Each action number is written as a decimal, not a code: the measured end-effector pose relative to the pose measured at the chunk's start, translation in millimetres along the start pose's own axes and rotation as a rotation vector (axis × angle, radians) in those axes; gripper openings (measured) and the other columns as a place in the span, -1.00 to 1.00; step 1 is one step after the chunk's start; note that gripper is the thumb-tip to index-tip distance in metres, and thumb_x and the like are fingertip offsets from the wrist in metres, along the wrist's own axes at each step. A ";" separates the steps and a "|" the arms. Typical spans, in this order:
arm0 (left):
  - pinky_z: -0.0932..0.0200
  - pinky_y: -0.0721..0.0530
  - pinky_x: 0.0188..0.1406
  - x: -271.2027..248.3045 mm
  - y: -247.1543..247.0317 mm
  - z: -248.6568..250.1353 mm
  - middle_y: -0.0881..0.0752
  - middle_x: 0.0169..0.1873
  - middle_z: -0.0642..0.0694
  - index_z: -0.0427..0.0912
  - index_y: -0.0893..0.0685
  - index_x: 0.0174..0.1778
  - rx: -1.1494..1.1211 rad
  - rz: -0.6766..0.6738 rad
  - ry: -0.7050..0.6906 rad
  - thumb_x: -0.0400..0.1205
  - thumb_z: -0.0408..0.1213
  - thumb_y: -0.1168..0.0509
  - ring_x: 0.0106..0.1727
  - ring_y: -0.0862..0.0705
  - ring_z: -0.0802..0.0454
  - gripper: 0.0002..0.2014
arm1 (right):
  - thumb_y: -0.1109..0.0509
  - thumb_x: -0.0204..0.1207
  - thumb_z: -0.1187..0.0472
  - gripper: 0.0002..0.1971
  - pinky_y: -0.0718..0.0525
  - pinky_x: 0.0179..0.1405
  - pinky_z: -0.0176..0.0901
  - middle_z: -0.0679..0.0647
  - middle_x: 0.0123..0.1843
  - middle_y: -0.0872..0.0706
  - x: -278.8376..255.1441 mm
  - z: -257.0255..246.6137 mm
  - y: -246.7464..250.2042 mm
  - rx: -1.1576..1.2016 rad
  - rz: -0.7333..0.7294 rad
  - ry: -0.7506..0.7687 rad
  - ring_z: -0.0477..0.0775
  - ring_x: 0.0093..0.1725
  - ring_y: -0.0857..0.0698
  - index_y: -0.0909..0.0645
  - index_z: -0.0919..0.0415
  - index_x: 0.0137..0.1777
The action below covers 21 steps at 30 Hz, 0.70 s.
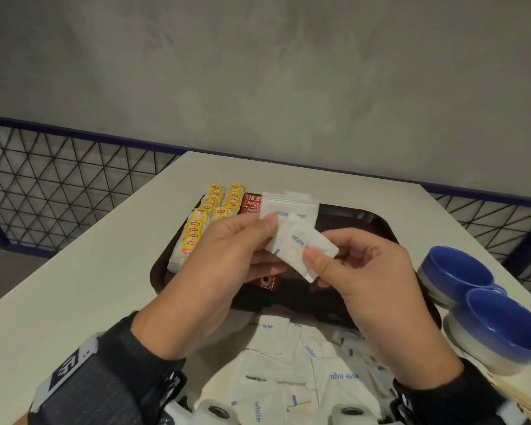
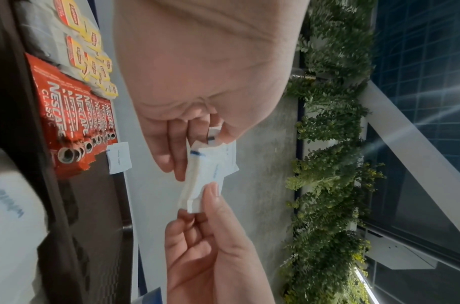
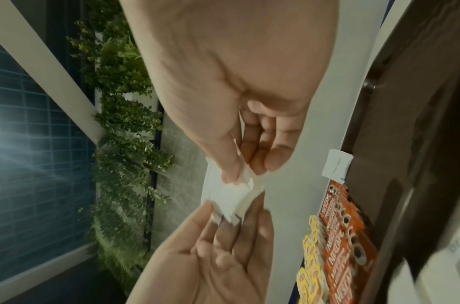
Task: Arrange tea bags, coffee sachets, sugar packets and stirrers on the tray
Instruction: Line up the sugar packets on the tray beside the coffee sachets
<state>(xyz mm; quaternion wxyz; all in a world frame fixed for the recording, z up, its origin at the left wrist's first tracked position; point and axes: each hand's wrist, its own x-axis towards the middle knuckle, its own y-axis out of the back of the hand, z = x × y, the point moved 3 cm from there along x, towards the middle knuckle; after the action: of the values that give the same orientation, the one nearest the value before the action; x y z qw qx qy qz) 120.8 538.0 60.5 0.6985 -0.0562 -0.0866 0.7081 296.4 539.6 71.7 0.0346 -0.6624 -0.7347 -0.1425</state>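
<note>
Presumably sorted by kind: tea bags left of the left hand, coffee sachets beyond it on the tray | left hand pinches a fanned sugar packet stack | right hand pinches one sugar packet between both hands, likely squaring it up | loose sugar packets lie nearer than the hands.

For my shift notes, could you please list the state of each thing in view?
Left hand: pinching sugar packets.
Right hand: pinching a sugar packet.
Tea bags: in rows on tray.
Coffee sachets: overlapped on tray.
Loose sugar packets: heaped before tray.
Blue bowls: empty, upright.
</note>
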 end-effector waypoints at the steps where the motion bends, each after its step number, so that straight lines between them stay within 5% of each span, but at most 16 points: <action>1: -0.09 -0.78 0.17 1.0 4.1 1.7 -0.90 0.02 -0.19 -0.21 -0.79 0.24 0.011 0.037 -0.019 0.81 -0.18 -0.22 0.08 -0.88 -0.15 -0.72 | -0.58 0.49 0.25 -0.90 -0.83 -0.17 -0.14 0.01 -0.13 -0.89 0.3 -1.3 0.8 -0.027 -0.050 -0.032 0.13 -0.17 -0.82 -0.84 0.07 -0.03; 4: -0.07 -0.75 0.13 6.3 20.2 11.4 -0.91 0.00 -0.16 -0.16 -0.79 0.24 -0.003 0.147 -0.064 0.82 -0.19 -0.21 0.09 -0.88 -0.14 -0.74 | -0.54 0.54 0.27 -0.92 -0.78 -0.15 -0.07 0.11 -0.06 -0.89 13.9 -6.4 9.3 -0.023 -0.159 -0.151 0.24 -0.13 -0.82 -0.83 0.17 -0.01; 8: 0.05 -0.70 -0.10 17.1 48.5 20.1 -0.90 -0.04 -0.16 -0.18 -0.75 0.25 -0.069 0.308 -0.098 0.82 -0.18 -0.21 -0.02 -0.87 -0.10 -0.75 | -0.51 0.60 0.32 -0.93 -0.59 -0.35 -0.17 0.14 -0.20 -0.84 80.8 -8.0 28.5 -0.152 -0.123 -0.228 -0.10 -0.40 -0.68 -0.74 0.33 0.01; 10: 0.07 -0.66 -0.14 20.5 58.4 21.8 -0.89 -0.14 -0.13 -0.16 -0.74 0.18 -0.116 0.368 -0.100 0.81 -0.17 -0.22 -0.14 -0.84 -0.01 -0.77 | -0.51 0.60 0.32 -0.96 -0.53 -0.40 -0.17 0.08 -0.32 -0.74 119.3 -1.7 32.6 -0.289 -0.133 -0.239 -0.09 -0.47 -0.59 -0.72 0.29 -0.01; 14: 0.07 -0.61 -0.16 23.1 67.2 23.4 -0.87 -0.24 -0.07 -0.11 -0.76 0.07 -0.151 0.402 -0.104 0.80 -0.17 -0.22 -0.27 -0.76 0.06 -0.79 | -0.50 0.59 0.37 -0.87 -0.50 -0.47 -0.16 0.31 -0.16 -0.69 173.5 29.7 27.4 -0.530 -0.210 -0.305 0.09 -0.39 -0.53 -0.70 0.41 0.08; 21: 0.11 -0.56 -0.30 30.4 73.6 15.7 -0.85 -0.27 -0.09 -0.09 -0.78 -0.01 -0.170 0.371 -0.093 0.78 -0.16 -0.24 -0.33 -0.72 0.10 -0.78 | -0.50 0.59 0.38 -0.89 -0.68 -0.50 -0.25 0.25 -0.06 -0.78 220.3 68.0 6.2 -0.687 -0.217 -0.333 0.04 -0.32 -0.69 -0.74 0.32 0.08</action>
<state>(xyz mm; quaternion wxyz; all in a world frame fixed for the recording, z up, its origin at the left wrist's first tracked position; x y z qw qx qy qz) 45.0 567.0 62.3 0.5441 -0.0972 -0.1664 0.8166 285.4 769.7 60.4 -0.3241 -0.5679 -0.7054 -0.2735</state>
